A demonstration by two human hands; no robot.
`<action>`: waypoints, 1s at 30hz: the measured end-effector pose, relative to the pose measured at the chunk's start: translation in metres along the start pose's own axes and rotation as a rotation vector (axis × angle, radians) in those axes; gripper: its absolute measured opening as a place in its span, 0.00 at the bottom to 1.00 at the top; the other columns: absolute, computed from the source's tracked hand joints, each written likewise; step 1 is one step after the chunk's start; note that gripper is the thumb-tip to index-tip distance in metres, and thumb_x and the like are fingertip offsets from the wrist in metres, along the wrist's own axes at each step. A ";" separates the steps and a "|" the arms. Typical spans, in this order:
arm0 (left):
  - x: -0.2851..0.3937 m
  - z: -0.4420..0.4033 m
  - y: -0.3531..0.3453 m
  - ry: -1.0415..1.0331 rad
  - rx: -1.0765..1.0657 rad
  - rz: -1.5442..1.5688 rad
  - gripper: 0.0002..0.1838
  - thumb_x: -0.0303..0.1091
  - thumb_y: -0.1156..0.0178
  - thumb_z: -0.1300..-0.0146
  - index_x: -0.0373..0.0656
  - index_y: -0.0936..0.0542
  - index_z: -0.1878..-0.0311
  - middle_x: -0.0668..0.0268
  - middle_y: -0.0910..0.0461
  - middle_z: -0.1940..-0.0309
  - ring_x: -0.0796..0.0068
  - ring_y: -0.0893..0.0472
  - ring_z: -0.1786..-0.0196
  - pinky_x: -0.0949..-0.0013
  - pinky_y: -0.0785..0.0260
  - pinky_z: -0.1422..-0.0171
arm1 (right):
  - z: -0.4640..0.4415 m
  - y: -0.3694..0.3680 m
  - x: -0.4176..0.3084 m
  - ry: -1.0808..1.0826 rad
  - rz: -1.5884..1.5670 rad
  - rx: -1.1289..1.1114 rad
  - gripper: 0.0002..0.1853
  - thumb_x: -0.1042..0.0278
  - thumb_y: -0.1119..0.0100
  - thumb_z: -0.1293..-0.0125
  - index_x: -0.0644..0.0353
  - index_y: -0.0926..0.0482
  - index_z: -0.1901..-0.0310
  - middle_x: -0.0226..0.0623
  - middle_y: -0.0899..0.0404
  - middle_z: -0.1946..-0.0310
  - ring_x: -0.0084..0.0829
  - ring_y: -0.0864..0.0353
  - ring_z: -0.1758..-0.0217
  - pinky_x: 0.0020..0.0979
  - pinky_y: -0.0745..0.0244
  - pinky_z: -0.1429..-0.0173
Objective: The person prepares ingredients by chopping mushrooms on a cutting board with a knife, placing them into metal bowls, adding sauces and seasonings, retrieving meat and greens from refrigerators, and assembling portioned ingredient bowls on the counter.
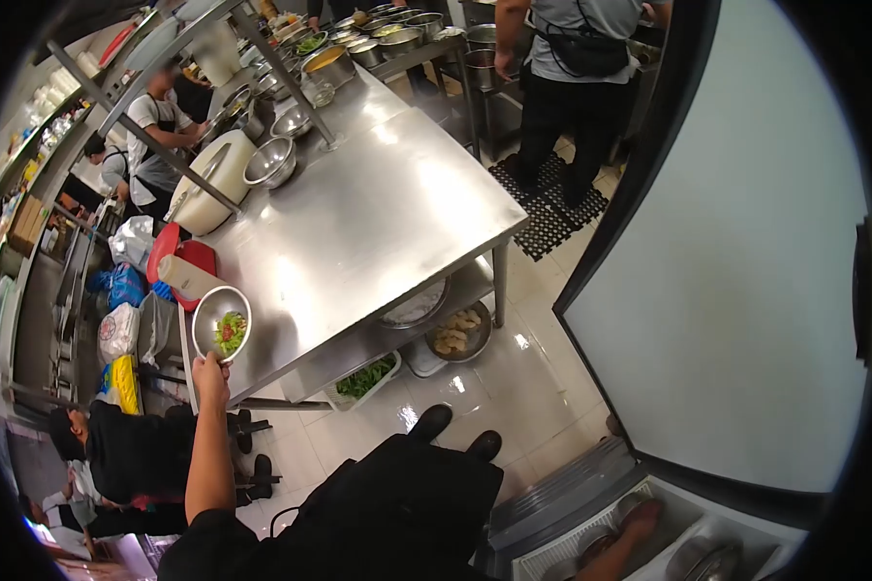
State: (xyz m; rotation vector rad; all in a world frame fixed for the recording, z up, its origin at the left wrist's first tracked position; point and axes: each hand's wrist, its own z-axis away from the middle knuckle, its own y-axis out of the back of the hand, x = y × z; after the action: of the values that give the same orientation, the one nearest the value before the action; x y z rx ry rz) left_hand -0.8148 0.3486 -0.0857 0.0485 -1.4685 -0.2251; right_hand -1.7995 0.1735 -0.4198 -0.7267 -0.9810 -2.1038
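Note:
My left hand (211, 376) is closed on the near rim of a metal bowl (203, 334), holding it at the left corner of the steel table. Chopped green leaves with some red pieces (230, 332) lie in the bowl. At the lower right, my right hand (641, 521) reaches into a white, ribbed-sided compartment (552, 562). It is beside or touching a round metal container (632, 504); its fingers are too dark and small to make out. Another metal container (704, 557) sits to the right of that hand.
The steel table (388, 232) carries metal bowls (269, 163), a large cream container (213, 182) and a red container (196, 259). Below are a tray of leafy greens (363, 376) and a pan of food (460, 331). An open pale door (727, 261) stands right. Several people work nearby.

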 end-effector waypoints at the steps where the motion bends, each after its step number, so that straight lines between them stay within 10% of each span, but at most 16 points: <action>1: 0.007 0.015 -0.010 -0.045 -0.102 -0.019 0.07 0.23 0.49 0.43 0.39 0.31 0.60 0.66 0.27 0.78 0.82 0.33 0.86 0.78 0.47 0.86 | -0.007 -0.014 -0.007 -0.037 0.001 0.031 0.23 0.59 0.65 0.29 0.57 0.29 0.39 0.38 0.32 0.36 0.34 0.35 0.32 0.40 0.49 0.27; 13: -0.064 0.261 -0.260 0.203 -1.299 -0.300 0.09 0.21 0.48 0.40 0.42 0.31 0.57 0.70 0.25 0.68 0.84 0.27 0.74 0.79 0.35 0.76 | 0.017 0.037 -0.005 -0.378 -0.802 0.053 0.17 0.67 0.61 0.32 0.55 0.23 0.49 0.38 0.22 0.49 0.34 0.24 0.46 0.36 0.28 0.43; 17: -0.123 0.330 -0.313 0.173 -1.673 -0.439 0.06 0.24 0.44 0.38 0.41 0.30 0.59 0.68 0.25 0.66 0.82 0.27 0.65 0.78 0.34 0.64 | 0.037 0.059 0.001 -1.120 -1.450 0.269 0.15 0.65 0.50 0.37 0.60 0.21 0.52 0.37 0.20 0.64 0.36 0.21 0.62 0.35 0.25 0.56; 20: -0.181 0.386 -0.341 -0.097 -1.858 -0.523 0.08 0.27 0.41 0.40 0.38 0.29 0.60 0.64 0.25 0.66 0.80 0.26 0.63 0.74 0.33 0.62 | 0.057 0.073 0.005 -1.267 -1.569 0.362 0.15 0.64 0.44 0.39 0.62 0.21 0.53 0.36 0.19 0.71 0.38 0.19 0.69 0.34 0.23 0.62; 21: -0.141 0.435 -0.342 -0.017 -1.870 -0.756 0.10 0.29 0.40 0.43 0.36 0.30 0.63 0.63 0.27 0.69 0.77 0.28 0.64 0.69 0.33 0.61 | 0.062 0.067 0.000 -1.303 -2.058 0.498 0.14 0.67 0.43 0.39 0.62 0.22 0.53 0.34 0.20 0.71 0.34 0.19 0.69 0.32 0.23 0.63; 23: -0.230 0.453 -0.362 -0.406 -1.962 -0.471 0.11 0.30 0.39 0.46 0.37 0.32 0.66 0.64 0.33 0.73 0.74 0.33 0.68 0.66 0.36 0.63 | 0.079 0.089 -0.001 -1.204 -2.781 0.775 0.15 0.77 0.40 0.40 0.63 0.24 0.49 0.33 0.20 0.69 0.26 0.19 0.68 0.25 0.22 0.64; 30: -0.209 0.525 -0.373 -0.006 -2.056 -0.526 0.10 0.25 0.40 0.46 0.39 0.33 0.67 0.64 0.29 0.72 0.75 0.26 0.69 0.69 0.26 0.68 | 0.158 0.233 0.012 -0.568 -2.791 0.595 0.14 0.83 0.40 0.43 0.66 0.21 0.54 0.35 0.20 0.66 0.28 0.19 0.64 0.28 0.20 0.58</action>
State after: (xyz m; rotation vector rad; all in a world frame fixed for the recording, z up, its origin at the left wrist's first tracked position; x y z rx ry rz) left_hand -1.3968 0.0766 -0.2984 -1.2084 -0.6117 -2.0029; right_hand -1.5953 0.1871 -0.2254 -0.5271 1.1868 0.6413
